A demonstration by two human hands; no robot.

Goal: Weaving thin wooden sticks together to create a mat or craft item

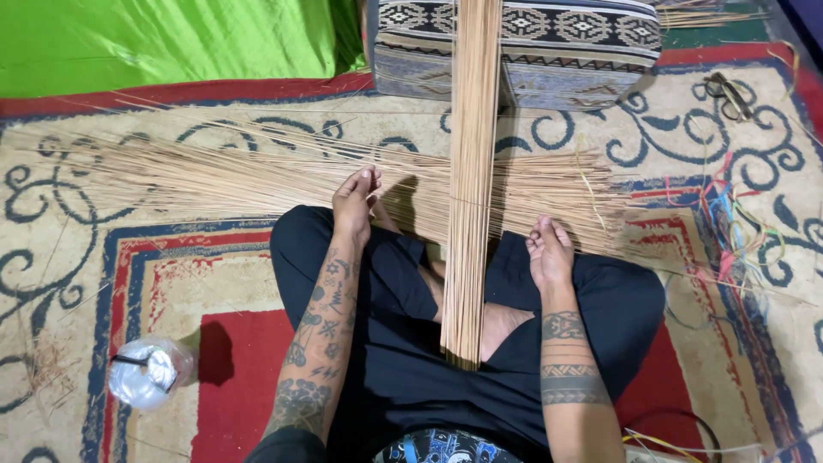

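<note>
I sit cross-legged in black trousers on a patterned rug. A tight bundle of thin tan sticks [470,180] runs from my lap straight away from me. More loose sticks [214,176] lie fanned sideways across the rug in front of my knees. My left hand [355,204] rests fingers-down on the spread sticks just left of the bundle. My right hand [549,250] presses on the sticks to the bundle's right. Neither hand closes around anything that I can see.
A patterned cushion [566,51] lies ahead under the bundle's far end. Green cloth [163,39] covers the top left. A plastic cup with a straw [147,372] stands at my left. Coloured strings [729,219] and scissors [727,93] lie at the right.
</note>
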